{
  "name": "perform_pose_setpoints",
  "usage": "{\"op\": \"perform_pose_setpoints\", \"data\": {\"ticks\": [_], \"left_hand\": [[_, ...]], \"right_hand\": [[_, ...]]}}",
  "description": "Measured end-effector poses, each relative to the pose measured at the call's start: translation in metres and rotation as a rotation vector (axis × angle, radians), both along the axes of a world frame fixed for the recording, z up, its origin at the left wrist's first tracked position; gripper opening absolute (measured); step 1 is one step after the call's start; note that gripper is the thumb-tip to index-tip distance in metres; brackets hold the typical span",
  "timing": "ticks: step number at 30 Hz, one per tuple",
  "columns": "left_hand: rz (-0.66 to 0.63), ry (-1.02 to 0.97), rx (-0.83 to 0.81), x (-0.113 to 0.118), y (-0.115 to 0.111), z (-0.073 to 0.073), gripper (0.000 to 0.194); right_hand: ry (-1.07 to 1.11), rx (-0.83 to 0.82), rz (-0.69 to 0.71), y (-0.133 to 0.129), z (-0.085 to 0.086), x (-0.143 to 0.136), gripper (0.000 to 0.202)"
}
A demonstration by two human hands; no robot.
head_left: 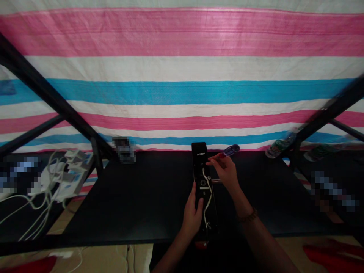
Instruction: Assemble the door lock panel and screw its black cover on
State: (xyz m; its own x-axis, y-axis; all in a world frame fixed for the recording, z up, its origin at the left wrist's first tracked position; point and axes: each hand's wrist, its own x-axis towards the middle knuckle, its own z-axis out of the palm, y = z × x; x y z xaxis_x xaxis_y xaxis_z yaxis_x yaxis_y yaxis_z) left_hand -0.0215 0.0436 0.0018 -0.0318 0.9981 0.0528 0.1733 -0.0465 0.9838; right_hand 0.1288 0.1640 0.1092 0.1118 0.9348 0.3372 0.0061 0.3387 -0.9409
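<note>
Fingers of the right hand [226, 172] were bunched, thumb tip near index tip, at the right edge of the black panel [198, 176], towards its far end; whether anything small sat between them could not be told. The left hand [193, 212] was clamped on the panel, index finger along the left edge and thumb on the face, apparently to steady it while the right hand did the fine work. The panel lay lengthwise before the person, over the near-middle part of the table [136, 201], its long axis pointing away; this placing seemed to put the face within reach of both hands. A white cable [211, 193] ran loosely down that face, just beside the left thumb, and was judged the likeliest thing to snag. A blue-handled tool [232, 149] showed just beyond the right hand; held or merely lying there, it could not be determined. A thin rod [216, 181] showed at the panel's right side, below the right hand. Well apart at left were tangled wires [47, 201] and white boxes [69, 184]; at right, a bottle [277, 148] stood near a frame bar [318, 123]. A striped sheet [182, 68] closed off the far side. Dim light obscured the panel's lower end.
</note>
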Motion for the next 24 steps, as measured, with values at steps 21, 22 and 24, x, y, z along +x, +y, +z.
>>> {"op": "perform_pose_setpoints", "data": {"ticks": [21, 22, 24], "left_hand": [[-0.006, -0.004, 0.029, -0.0004, 0.0009, -0.0017, 0.061], [-0.009, -0.007, 0.025, -0.0005, 0.0008, -0.0014, 0.061], [-0.012, -0.011, 0.016, -0.0007, 0.0005, -0.0002, 0.061]], "right_hand": [[-0.07, -0.064, -0.084, -0.0031, 0.0064, -0.0003, 0.032], [-0.075, -0.075, -0.115, -0.0021, 0.0066, -0.001, 0.032], [-0.057, -0.087, -0.144, -0.0006, 0.0066, -0.0022, 0.032]]}}
